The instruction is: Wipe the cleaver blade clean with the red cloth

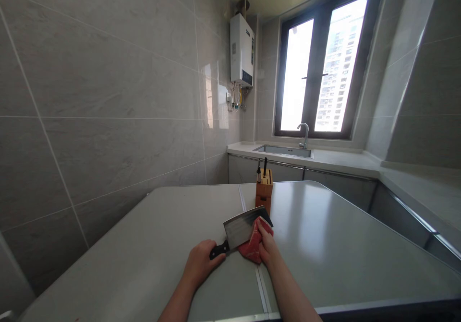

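A cleaver with a wide metal blade (239,227) is held above the table, its blade pointing up and to the right. My left hand (202,264) is wrapped round its black handle (219,250). In my right hand (267,245) is a red cloth (251,249), pressed against the blade near its far end. Part of the cloth hangs below the blade. Just behind the cleaver stands a wooden knife block (264,192) with a couple of dark handles sticking up from its slots.
The pale folding table (317,245) has a metal seam down its middle. A tiled wall (108,87) runs along the left. At the back, a counter (338,157) holds a sink (281,150) with a faucet (305,135), under a window. A white water heater (241,51) hangs on the wall.
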Demonstrator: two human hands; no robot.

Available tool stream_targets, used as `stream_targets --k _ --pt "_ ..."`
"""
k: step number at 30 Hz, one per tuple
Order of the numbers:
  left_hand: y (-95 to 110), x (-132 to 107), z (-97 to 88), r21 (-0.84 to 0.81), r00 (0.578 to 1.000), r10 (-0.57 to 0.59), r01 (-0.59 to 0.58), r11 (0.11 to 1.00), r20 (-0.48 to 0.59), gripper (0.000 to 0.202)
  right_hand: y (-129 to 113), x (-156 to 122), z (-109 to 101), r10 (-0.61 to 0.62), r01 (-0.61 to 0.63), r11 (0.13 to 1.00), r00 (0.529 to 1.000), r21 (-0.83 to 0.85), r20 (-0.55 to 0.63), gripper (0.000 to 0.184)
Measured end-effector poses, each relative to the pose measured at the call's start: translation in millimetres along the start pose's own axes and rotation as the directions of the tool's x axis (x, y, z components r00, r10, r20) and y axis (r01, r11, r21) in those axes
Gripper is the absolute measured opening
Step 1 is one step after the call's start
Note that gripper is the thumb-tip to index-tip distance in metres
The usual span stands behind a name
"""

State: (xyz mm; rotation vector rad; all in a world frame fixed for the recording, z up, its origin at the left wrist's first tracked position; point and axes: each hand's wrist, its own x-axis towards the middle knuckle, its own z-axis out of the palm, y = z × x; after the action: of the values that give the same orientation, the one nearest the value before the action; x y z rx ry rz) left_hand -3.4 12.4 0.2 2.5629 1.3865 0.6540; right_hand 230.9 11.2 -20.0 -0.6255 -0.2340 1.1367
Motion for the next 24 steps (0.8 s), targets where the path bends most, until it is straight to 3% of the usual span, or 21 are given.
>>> stream_targets --k 3,10,22,24 --pt "0.9 0.0 -0.3 0.003 1.0 -0.002 0.002 1.0 0.001 0.035 -0.4 -1.0 1.1 0.079 -0.08 0.996 0.997 0.037 0.02 0.023" --pt "3.3 0.1 -1.3 -0.006 1.0 -0.025 0.025 1.0 0.01 0.034 -3.1 -4.9 2.4 0.115 -0.116 0.993 0.992 0.02 0.061 0.025" --pt "3.0 0.0 -0.4 0.003 1.0 -0.017 0.017 1.0 0.0 0.034 -3.3 -6.4 3.6 0.102 -0.104 0.994 0.994 0.04 0.045 0.022" --pt "2.5 0.1 -0.3 -0.001 1.0 -0.014 0.014 1.0 -0.004 0.034 -2.7 -5.5 2.9 0.042 -0.043 0.999 0.998 0.017 0.039 0.023"
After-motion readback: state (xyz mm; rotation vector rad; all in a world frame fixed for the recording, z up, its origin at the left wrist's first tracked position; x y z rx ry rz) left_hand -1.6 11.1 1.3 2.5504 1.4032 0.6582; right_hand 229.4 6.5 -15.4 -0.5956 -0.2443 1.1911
